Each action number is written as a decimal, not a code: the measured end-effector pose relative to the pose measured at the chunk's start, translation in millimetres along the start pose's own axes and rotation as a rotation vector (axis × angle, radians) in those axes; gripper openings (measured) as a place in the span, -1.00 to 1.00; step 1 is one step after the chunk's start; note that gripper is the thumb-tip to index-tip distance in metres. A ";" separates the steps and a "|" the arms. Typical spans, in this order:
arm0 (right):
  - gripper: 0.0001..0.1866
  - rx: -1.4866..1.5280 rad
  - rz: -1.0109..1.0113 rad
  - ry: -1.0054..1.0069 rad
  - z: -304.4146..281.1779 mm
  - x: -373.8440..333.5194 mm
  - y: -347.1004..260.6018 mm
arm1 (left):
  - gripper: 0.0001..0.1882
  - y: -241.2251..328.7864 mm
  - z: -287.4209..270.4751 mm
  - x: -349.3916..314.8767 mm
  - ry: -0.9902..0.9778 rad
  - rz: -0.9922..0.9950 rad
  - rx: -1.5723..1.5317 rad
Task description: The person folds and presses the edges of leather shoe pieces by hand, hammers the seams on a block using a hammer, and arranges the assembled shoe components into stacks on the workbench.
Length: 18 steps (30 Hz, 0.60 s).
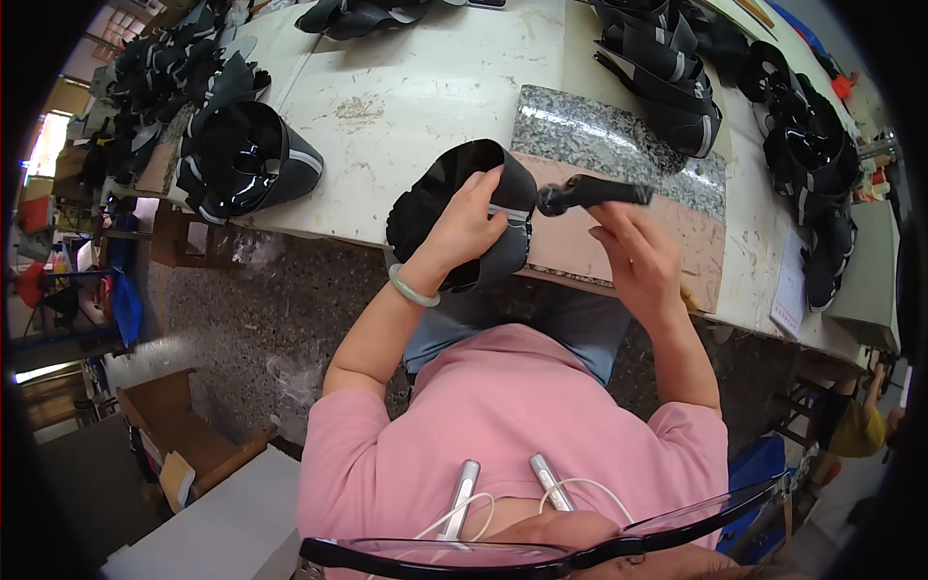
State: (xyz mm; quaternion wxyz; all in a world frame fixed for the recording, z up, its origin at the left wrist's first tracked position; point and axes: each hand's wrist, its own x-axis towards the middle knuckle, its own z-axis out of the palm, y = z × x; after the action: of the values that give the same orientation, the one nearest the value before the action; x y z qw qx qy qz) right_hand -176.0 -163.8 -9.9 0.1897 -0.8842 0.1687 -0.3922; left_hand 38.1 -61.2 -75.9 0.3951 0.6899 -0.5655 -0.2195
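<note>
A: While the left hand point(468, 224) grips a black shoe upper point(462, 215) at the surface point(425, 87) edge, fingers curled round its collar, what does the right hand point(640, 263) hold?

B: A black hammer point(592, 193), fingers closed loosely on its handle, head just beside the upper, over the stone slab point(619, 145).

A: Risk?

B: A mis-aimed blow could catch the left fingers.

A: Count?

B: One upper held, one hammer, one slab; several piles of uppers, uncountable.
</note>
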 end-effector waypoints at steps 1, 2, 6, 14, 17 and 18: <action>-0.65 -0.005 -0.046 -0.019 1.2 2.8 -6.3 | -0.42 -0.2 -0.2 -0.1 0.001 0.000 0.002; -0.66 -0.016 -0.088 -0.036 1.0 3.6 -10.0 | -0.42 0.4 -0.6 0.1 -0.002 0.005 0.000; -0.60 -0.064 0.055 -0.287 18.9 -9.8 8.5 | -0.42 2.8 -2.0 2.8 -0.041 -0.024 -0.027; -0.58 -0.053 0.032 -0.287 27.3 -20.8 7.8 | -0.39 3.2 -1.5 -9.2 0.007 -0.043 -0.041; -0.59 -0.078 0.014 -0.331 20.4 -17.1 3.6 | -0.35 5.3 0.5 -26.4 -0.031 -0.082 -0.269; -0.58 -0.058 0.021 -0.313 19.2 -16.5 5.3 | -0.33 8.0 0.9 -30.9 -0.047 -0.094 -0.343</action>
State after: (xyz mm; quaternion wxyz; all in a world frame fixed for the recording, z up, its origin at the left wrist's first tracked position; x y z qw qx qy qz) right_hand -172.7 -157.1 -34.7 0.1919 -0.9378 0.1575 -0.2426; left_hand 24.4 -32.4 -74.5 0.4830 0.6326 -0.4959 -0.3472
